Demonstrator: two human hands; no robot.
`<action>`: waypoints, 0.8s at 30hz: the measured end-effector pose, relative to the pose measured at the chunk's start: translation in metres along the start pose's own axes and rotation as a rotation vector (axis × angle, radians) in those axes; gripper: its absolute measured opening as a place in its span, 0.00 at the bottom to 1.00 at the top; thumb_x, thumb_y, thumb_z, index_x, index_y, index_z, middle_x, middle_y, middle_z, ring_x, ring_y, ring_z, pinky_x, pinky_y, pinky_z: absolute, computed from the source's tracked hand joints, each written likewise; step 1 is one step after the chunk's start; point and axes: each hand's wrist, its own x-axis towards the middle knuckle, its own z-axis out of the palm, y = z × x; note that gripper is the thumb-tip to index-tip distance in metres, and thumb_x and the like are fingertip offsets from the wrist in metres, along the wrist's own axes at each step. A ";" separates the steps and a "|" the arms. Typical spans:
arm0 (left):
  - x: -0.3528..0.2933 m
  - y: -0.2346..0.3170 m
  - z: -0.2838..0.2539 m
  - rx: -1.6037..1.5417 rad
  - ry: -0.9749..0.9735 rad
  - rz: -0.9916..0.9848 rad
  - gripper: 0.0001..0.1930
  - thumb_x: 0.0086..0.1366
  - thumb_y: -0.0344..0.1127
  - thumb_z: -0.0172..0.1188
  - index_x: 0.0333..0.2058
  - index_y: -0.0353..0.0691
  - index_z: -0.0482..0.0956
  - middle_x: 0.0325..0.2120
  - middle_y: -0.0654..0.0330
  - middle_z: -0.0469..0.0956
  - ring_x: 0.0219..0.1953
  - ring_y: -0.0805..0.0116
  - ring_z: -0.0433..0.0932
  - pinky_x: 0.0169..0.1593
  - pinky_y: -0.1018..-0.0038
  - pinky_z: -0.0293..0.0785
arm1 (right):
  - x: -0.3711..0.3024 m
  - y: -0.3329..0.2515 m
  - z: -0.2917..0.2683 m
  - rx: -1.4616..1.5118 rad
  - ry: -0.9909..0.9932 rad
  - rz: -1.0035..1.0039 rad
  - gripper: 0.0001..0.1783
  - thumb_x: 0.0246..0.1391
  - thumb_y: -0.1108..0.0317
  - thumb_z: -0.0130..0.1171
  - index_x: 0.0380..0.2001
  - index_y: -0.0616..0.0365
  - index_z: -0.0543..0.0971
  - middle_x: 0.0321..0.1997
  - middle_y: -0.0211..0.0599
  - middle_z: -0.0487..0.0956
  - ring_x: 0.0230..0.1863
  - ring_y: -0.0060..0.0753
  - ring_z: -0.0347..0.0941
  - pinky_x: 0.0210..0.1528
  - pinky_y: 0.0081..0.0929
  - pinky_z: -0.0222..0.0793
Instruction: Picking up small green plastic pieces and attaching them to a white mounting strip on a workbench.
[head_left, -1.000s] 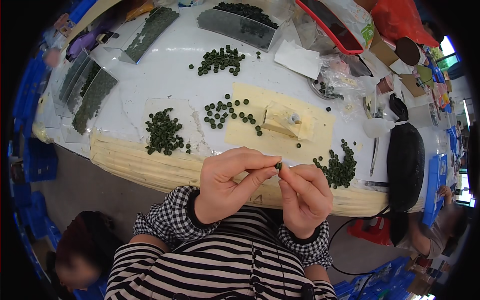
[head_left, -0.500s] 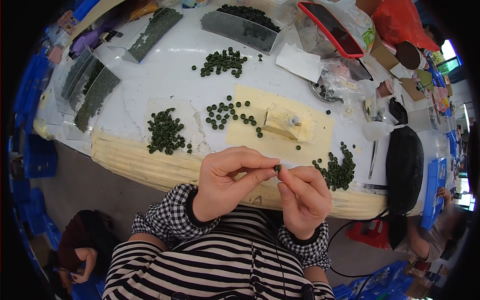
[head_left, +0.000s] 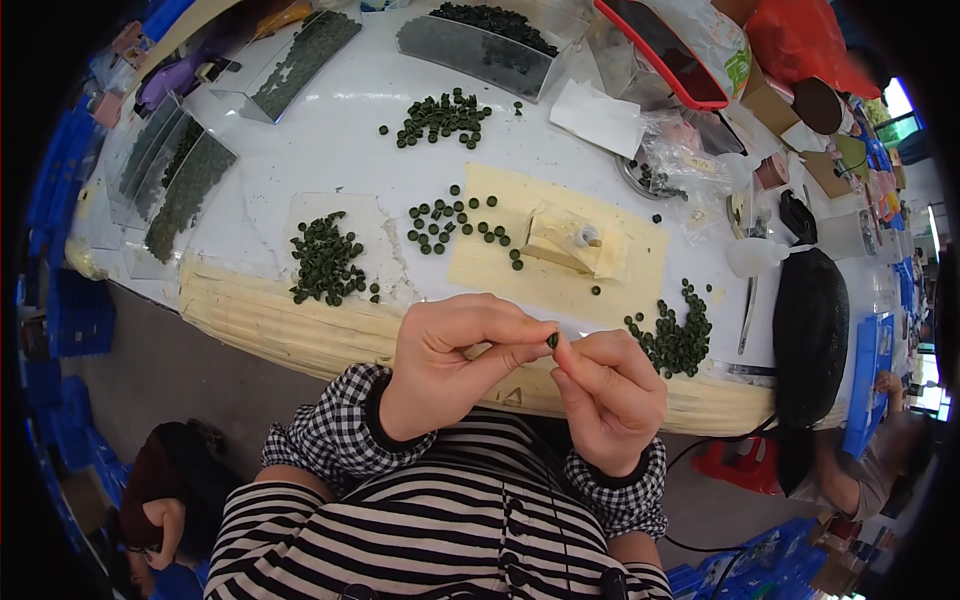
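Note:
My left hand is closed in a pinch, with a small dark green round part between thumb and forefinger. From the other side, the curled fingertips of my right hand press against the same part, which they half cover. Both hands are held just over the table's padded front edge. Behind them a cream block with a small pale knob stands on a yellow sheet. Loose parts of the same green are scattered at its left.
Green parts lie in piles at left, right and back. Clear bins hold more. A red-cased phone, tweezers and a black bundle are at the right. Other people sit at lower left and right.
The small green part has turned slightly between my fingertips. My hands stay almost in place, and the whole view has shifted a little.

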 end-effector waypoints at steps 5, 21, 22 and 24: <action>0.001 0.002 0.002 0.001 0.001 -0.004 0.10 0.60 0.19 0.62 0.41 0.32 0.83 0.33 0.54 0.82 0.37 0.72 0.81 0.40 0.80 0.76 | -0.002 -0.002 0.000 0.003 0.014 0.037 0.19 0.44 0.84 0.66 0.43 0.63 0.83 0.30 0.35 0.78 0.29 0.28 0.73 0.31 0.21 0.69; 0.001 0.003 0.001 -0.131 -0.004 -0.067 0.11 0.61 0.18 0.60 0.43 0.30 0.82 0.35 0.53 0.81 0.39 0.72 0.80 0.43 0.80 0.76 | -0.004 -0.002 0.005 -0.031 0.058 0.014 0.19 0.44 0.83 0.66 0.44 0.62 0.83 0.31 0.35 0.78 0.29 0.28 0.73 0.31 0.21 0.69; 0.001 0.003 0.001 -0.136 -0.002 -0.069 0.11 0.61 0.18 0.60 0.43 0.30 0.82 0.35 0.53 0.81 0.39 0.72 0.80 0.43 0.80 0.76 | -0.004 -0.002 0.005 -0.030 0.058 0.013 0.20 0.44 0.83 0.66 0.44 0.62 0.83 0.31 0.35 0.78 0.29 0.28 0.73 0.31 0.21 0.69; 0.000 0.004 0.001 -0.141 0.001 -0.072 0.11 0.61 0.18 0.60 0.43 0.30 0.82 0.35 0.53 0.81 0.39 0.72 0.80 0.43 0.80 0.76 | -0.003 -0.003 0.006 -0.033 0.059 0.015 0.20 0.44 0.83 0.66 0.44 0.62 0.83 0.31 0.35 0.78 0.29 0.28 0.73 0.31 0.21 0.69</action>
